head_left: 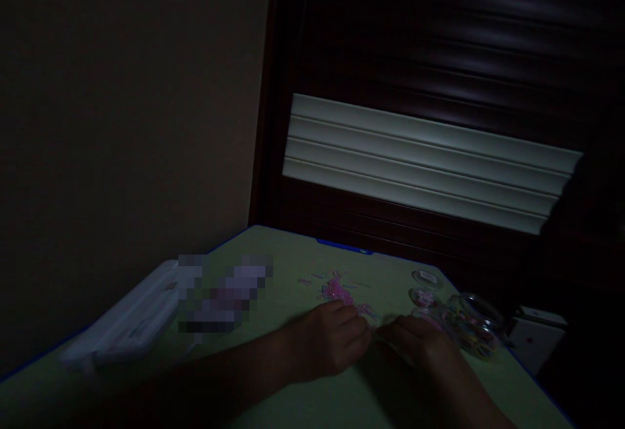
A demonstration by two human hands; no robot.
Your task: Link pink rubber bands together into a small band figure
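Note:
The view is dim. My left hand [336, 338] is closed over the pale green table [288, 253], its fingertips pinched near the middle. Close by on the right, my right hand [415, 340] is also closed, its fingertips almost meeting the left ones. Whatever lies between the fingertips is too small and dark to name. Just beyond my left hand sits a loose pile of pink bands [336, 289], with a few strands scattered around it. A clear jar [473, 325] of colourful bands lies to the right of my right hand.
Behind the jar are a small round container [424, 297] with pink contents and a clear lid [428, 278]. A white case-like object [131, 318] lies at the left, beside a blurred-out item. A white boxy object [537, 338] stands beyond the table's right edge.

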